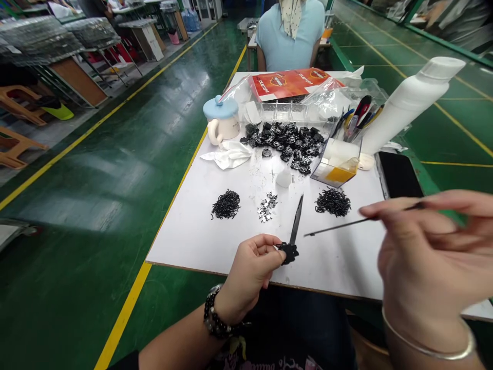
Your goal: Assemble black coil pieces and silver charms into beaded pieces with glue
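My left hand (256,259) pinches a small black plastic part (288,253) above the table's near edge. A dark, tapering blade-like piece (296,221) points away from that part; whether the two are joined I cannot tell. Raised at the right, my right hand (427,262) is closed on a thin dark rod-like tool (342,225), its tip aimed left with a tiny dark bit at the end. Beyond the hands lie a pile of small black bent pieces (226,204), some small silver metal pieces (267,206) and a second black pile (333,202).
Farther back are a heap of black parts (287,141), a lidded mug (223,119), a crumpled tissue (227,155), and a small white nozzle-like piece (284,178). On the right stand a clear tool holder (335,162), a white bottle (412,103) and a phone (398,176). A person (290,36) sits ahead.
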The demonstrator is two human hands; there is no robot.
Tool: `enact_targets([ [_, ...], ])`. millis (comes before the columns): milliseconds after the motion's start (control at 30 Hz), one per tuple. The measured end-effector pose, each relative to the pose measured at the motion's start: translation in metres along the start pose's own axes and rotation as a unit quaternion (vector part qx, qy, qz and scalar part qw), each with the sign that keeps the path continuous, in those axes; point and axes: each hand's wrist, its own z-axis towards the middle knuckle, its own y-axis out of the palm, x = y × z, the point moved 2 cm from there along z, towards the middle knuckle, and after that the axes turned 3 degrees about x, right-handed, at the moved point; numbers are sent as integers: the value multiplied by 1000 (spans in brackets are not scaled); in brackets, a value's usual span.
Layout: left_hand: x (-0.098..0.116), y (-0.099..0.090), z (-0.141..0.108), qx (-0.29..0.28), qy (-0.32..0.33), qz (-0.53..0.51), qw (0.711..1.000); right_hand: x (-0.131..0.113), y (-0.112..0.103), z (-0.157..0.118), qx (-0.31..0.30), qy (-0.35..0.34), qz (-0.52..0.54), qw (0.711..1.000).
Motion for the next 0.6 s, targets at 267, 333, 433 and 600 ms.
enact_targets([
  [267, -2, 0, 0, 3, 0, 15, 1000, 8, 17, -34, -56, 13, 17, 998],
  [333, -3, -1, 0, 3, 1, 16, 1000, 7, 17, -34, -61, 10, 23, 998],
  [433, -2, -1, 0, 1, -1, 12, 1000, 5, 15, -33, -48, 1, 32, 998],
  [600, -1, -1, 0, 7, -1, 14, 1000, 2, 6, -35, -28, -12, 26, 999],
])
